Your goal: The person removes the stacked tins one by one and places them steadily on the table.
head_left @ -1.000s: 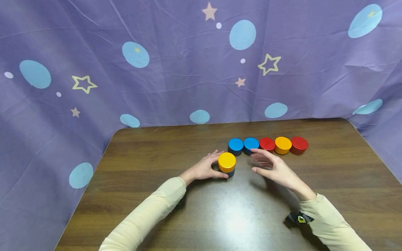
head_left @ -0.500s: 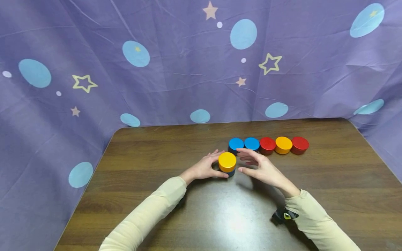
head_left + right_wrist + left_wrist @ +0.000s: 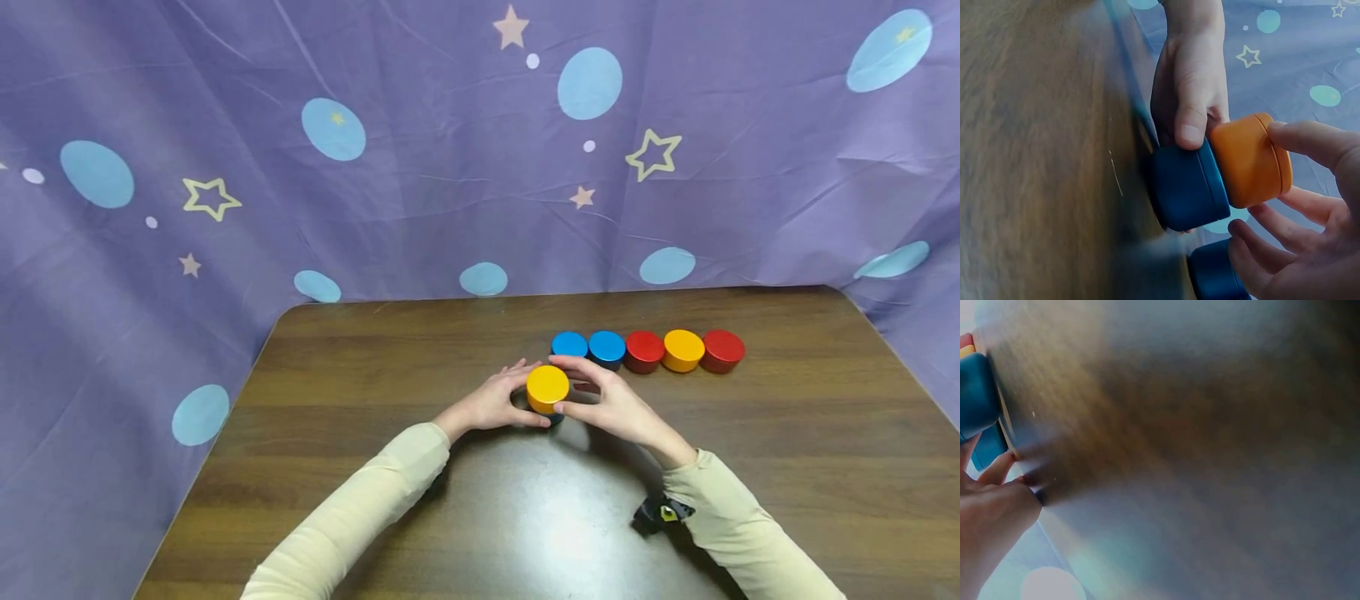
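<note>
A yellow disc (image 3: 547, 386) sits on top of a dark blue disc (image 3: 555, 418) near the middle of the wooden table (image 3: 420, 350). My left hand (image 3: 497, 402) grips the blue disc from the left; in the right wrist view its thumb (image 3: 1190, 128) presses the blue disc (image 3: 1185, 187). My right hand (image 3: 611, 404) curls round the yellow disc (image 3: 1247, 162) from the right, one finger on its rim and the others close under it. The left wrist view is blurred; it shows my left hand (image 3: 991, 512) and a blue disc (image 3: 975, 394).
Behind the stack lies a row of discs: blue (image 3: 569, 344), blue (image 3: 607, 347), red (image 3: 645, 350), yellow (image 3: 683, 349), red (image 3: 723, 349). A purple cloth (image 3: 450, 167) with stars and dots hangs round the table's back and sides.
My right hand has moved left from open air beside the row to the stack and closed round the yellow disc. The left hand and the stack have stayed put.
</note>
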A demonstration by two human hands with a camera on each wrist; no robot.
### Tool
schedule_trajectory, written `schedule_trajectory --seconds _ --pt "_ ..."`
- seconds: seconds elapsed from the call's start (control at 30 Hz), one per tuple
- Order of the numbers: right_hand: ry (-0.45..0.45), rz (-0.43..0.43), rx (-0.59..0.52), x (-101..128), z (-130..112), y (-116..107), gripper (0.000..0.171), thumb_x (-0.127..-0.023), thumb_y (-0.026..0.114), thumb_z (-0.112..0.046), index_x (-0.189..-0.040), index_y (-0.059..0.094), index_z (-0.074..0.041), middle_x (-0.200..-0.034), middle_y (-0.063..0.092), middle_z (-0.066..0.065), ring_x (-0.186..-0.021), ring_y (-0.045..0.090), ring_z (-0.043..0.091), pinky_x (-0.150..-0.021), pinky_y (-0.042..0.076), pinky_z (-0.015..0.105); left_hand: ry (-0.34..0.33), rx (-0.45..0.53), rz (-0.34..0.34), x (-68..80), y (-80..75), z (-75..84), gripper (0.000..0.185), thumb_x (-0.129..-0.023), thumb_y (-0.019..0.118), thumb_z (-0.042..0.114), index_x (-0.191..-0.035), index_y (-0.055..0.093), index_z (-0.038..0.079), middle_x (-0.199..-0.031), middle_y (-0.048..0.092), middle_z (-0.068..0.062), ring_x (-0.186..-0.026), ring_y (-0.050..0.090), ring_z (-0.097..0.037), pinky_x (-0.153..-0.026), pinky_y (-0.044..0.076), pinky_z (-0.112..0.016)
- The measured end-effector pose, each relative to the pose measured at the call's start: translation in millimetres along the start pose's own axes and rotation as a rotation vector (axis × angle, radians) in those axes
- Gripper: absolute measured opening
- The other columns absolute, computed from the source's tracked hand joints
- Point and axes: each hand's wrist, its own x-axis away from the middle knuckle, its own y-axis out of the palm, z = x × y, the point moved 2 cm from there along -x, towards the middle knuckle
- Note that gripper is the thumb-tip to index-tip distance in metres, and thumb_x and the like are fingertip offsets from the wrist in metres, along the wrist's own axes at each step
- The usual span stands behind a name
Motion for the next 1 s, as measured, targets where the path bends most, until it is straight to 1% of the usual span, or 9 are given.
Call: schedule_trajectory --seconds 0.2,0.33,0.57,0.77,1.0 --pt "-0.01 -0.011 -0.018 -3.1 1.4 7.1 0.064 -0.083 0.076 -0.005 -0.14 0.046 0.001 -0.139 0.049 0.017 -0.123 0.05 0.036 -0.101 0.038 0.055 -0.001 -0.014 -0.011 -0.4 -0.1 -2.8 0.077 -0.082 0.079 0.031 -0.147 0.041 0.014 -0.153 0.031 -0.007 -0.143 0.017 -0.03 -0.113 0.011 -0.052" --pt "-0.019 0.005 -0.008 -2.5 1.7 8.8 0.063 -0.083 0.076 -0.005 -0.138 0.047 0.001 -0.137 0.051 0.015 -0.123 0.051 0.034 -0.101 0.038 0.054 0.0 -0.016 -0.011 0.4 -0.2 -2.9 0.077 -0.082 0.079 0.032 -0.147 0.041 0.015 -0.154 0.031 -0.008 -0.143 0.017 -0.03 -0.113 0.011 -0.052" --pt "0.008 0.043 0.014 2.4 4.6 5.0 0.06 -0.082 0.078 -0.01 -0.136 0.052 -0.002 -0.134 0.055 0.011 -0.123 0.051 0.033 -0.102 0.037 0.053 0.005 -0.017 -0.012 -0.7 1.1 -1.5 0.075 -0.081 0.079 0.032 -0.146 0.044 0.018 -0.154 0.029 -0.009 -0.144 0.017 -0.03 -0.114 0.011 -0.05" --pt "0.023 0.056 0.011 5.9 4.3 4.2 0.06 -0.081 0.078 -0.009 -0.135 0.052 -0.002 -0.133 0.055 0.013 -0.122 0.051 0.035 -0.101 0.037 0.054 0.013 -0.029 -0.003 -0.5 0.9 -1.2 0.071 -0.08 0.08 0.033 -0.142 0.049 0.016 -0.152 0.033 -0.01 -0.143 0.019 -0.03 -0.114 0.013 -0.051" --pt "0.064 0.084 0.019 10.7 2.9 0.1 0.06 -0.082 0.078 -0.01 -0.136 0.051 -0.003 -0.134 0.054 0.016 -0.12 0.052 0.038 -0.1 0.039 0.055 -0.006 -0.024 -0.02 -0.5 0.3 -0.8 0.07 -0.082 0.078 0.033 -0.143 0.048 0.017 -0.153 0.031 -0.009 -0.144 0.017 -0.028 -0.114 0.011 -0.05"
